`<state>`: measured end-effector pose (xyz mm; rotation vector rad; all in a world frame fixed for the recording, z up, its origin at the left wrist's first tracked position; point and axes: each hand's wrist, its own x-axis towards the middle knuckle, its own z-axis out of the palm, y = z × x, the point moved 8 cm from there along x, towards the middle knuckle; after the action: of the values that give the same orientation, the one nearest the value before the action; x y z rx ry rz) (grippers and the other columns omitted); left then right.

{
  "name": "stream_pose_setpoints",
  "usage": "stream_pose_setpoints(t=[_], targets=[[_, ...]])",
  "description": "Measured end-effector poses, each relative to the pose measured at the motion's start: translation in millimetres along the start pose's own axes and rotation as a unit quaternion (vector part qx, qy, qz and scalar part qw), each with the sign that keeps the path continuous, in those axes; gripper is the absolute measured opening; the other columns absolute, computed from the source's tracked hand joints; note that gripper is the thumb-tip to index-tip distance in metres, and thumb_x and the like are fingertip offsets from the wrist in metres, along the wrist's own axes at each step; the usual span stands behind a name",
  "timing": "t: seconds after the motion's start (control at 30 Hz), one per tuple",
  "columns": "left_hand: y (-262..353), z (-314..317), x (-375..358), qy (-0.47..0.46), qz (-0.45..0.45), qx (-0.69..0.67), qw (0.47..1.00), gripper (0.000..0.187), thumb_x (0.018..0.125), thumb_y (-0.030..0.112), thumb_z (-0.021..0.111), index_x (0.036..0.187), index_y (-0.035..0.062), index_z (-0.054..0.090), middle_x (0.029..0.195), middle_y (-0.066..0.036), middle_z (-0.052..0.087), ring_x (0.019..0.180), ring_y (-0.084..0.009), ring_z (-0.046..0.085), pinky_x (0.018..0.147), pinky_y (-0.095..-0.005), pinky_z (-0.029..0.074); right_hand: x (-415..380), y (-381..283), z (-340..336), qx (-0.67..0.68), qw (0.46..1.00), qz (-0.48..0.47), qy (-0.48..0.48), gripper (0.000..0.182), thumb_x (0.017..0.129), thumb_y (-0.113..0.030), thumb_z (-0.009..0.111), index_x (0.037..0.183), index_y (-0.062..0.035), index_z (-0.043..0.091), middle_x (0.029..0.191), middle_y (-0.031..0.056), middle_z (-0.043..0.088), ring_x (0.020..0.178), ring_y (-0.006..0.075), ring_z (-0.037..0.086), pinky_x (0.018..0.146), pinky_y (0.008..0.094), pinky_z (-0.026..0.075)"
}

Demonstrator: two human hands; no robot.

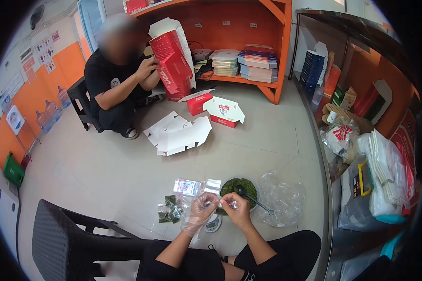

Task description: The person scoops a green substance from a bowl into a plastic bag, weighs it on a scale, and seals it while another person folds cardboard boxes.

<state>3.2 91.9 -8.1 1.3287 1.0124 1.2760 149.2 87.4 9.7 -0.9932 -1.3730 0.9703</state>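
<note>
My left hand (pixel 202 208), in a clear plastic glove, and my bare right hand (pixel 236 208) meet fingertip to fingertip above the floor. The fingers of both are pinched together; whatever lies between them is too small to make out. Just behind my right hand stands a round tub of chopped green stuff (pixel 228 188) with a black spoon (pixel 257 200) resting in it. Below my hands is a small digital scale (pixel 213 225). Small clear bags with green contents (pixel 169 209) lie left of my left hand, near a pack of clear bags (pixel 187 187).
A crumpled clear plastic bag (pixel 281 199) lies right of the tub. Across the floor a seated person (pixel 115 84) handles red boxes (pixel 173 63). White cardboard (pixel 183 136) lies between us. A black chair (pixel 56 239) stands at left, a metal shelf (pixel 324 187) at right.
</note>
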Motion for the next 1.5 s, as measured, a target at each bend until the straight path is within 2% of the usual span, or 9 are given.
stream_pose_setpoints(t=[0.47,0.93,1.07,1.13,1.23,1.3,1.4,1.47,1.5], targets=[[38,8,-7,-0.003,0.122,0.309,0.943,0.007,0.088,0.003,0.059,0.094,0.0015,0.056,0.081,-0.013,0.059,0.075,-0.0288,0.060,0.068,-0.0364,0.047,2,-13,5,-0.131,0.990,-0.042,-0.041,0.010,0.083,-0.010,0.066,0.084,-0.0014,0.061,0.073,0.0076,0.063,0.062,0.0154,0.060,0.056,0.0268,0.046],[45,-8,-17,0.097,0.212,0.309,0.922,0.007,0.087,-0.001,0.057,0.092,0.0014,0.052,0.083,-0.014,0.054,0.076,-0.0288,0.056,0.068,-0.0370,0.046,-4,-40,9,-0.195,0.971,-0.047,-0.131,0.010,0.086,-0.006,0.061,0.088,0.0021,0.056,0.081,0.0140,0.060,0.068,0.0220,0.061,0.062,0.0327,0.048],[42,-10,-20,0.099,0.188,0.289,0.933,0.009,0.089,0.005,0.058,0.094,0.0016,0.052,0.081,-0.016,0.058,0.073,-0.0341,0.058,0.064,-0.0401,0.046,-11,-50,7,-0.252,0.952,-0.041,-0.166,0.009,0.086,-0.005,0.060,0.088,0.0022,0.055,0.080,0.0171,0.058,0.072,0.0336,0.059,0.067,0.0386,0.046],[48,-10,-22,0.087,0.140,0.251,0.954,0.007,0.090,0.005,0.057,0.093,0.0008,0.052,0.083,-0.014,0.057,0.075,-0.0289,0.058,0.066,-0.0372,0.046,-14,-65,9,-0.289,0.942,-0.065,-0.156,0.007,0.087,-0.003,0.058,0.086,0.0022,0.054,0.080,0.0191,0.057,0.076,0.0394,0.056,0.069,0.0427,0.044],[37,-13,-18,0.019,0.040,0.140,0.989,0.013,0.092,0.011,0.058,0.099,0.0004,0.055,0.089,-0.010,0.060,0.083,-0.0163,0.059,0.071,-0.0307,0.047,-20,-77,8,-0.305,0.933,-0.045,-0.184,0.007,0.087,-0.003,0.057,0.083,0.0027,0.054,0.079,0.0194,0.056,0.074,0.0385,0.056,0.068,0.0416,0.044],[56,2,-22,-0.086,0.045,-0.211,0.973,0.022,0.091,0.014,0.062,0.108,0.0010,0.057,0.093,-0.007,0.063,0.091,-0.0115,0.060,0.077,-0.0268,0.048,-23,-89,13,-0.298,0.934,-0.042,-0.193,0.008,0.086,-0.002,0.058,0.082,0.0030,0.053,0.077,0.0192,0.055,0.070,0.0372,0.055,0.064,0.0393,0.044],[60,0,-19,-0.122,0.043,-0.148,0.980,0.015,0.088,0.011,0.065,0.099,0.0005,0.064,0.086,-0.004,0.064,0.087,-0.0099,0.061,0.079,-0.0249,0.050,-26,-94,22,-0.293,0.933,-0.035,-0.207,0.008,0.086,-0.001,0.058,0.081,0.0030,0.053,0.074,0.0176,0.054,0.064,0.0331,0.054,0.060,0.0361,0.043],[63,-10,-17,-0.116,0.046,-0.083,0.989,0.013,0.089,0.012,0.065,0.086,-0.0010,0.067,0.083,-0.006,0.067,0.082,-0.0120,0.063,0.073,-0.0274,0.051,-26,-102,29,-0.291,0.933,-0.082,-0.193,0.014,0.088,-0.004,0.059,0.077,0.0020,0.052,0.065,0.0114,0.052,0.055,0.0181,0.050,0.053,0.0303,0.040],[69,-20,-16,-0.114,0.046,-0.086,0.989,0.013,0.089,0.012,0.065,0.086,-0.0010,0.067,0.083,-0.006,0.067,0.082,-0.0120,0.063,0.073,-0.0274,0.051,-25,-104,34,-0.294,0.932,-0.081,-0.196,0.014,0.088,-0.004,0.059,0.077,0.0020,0.052,0.065,0.0114,0.052,0.055,0.0181,0.050,0.053,0.0303,0.040]])
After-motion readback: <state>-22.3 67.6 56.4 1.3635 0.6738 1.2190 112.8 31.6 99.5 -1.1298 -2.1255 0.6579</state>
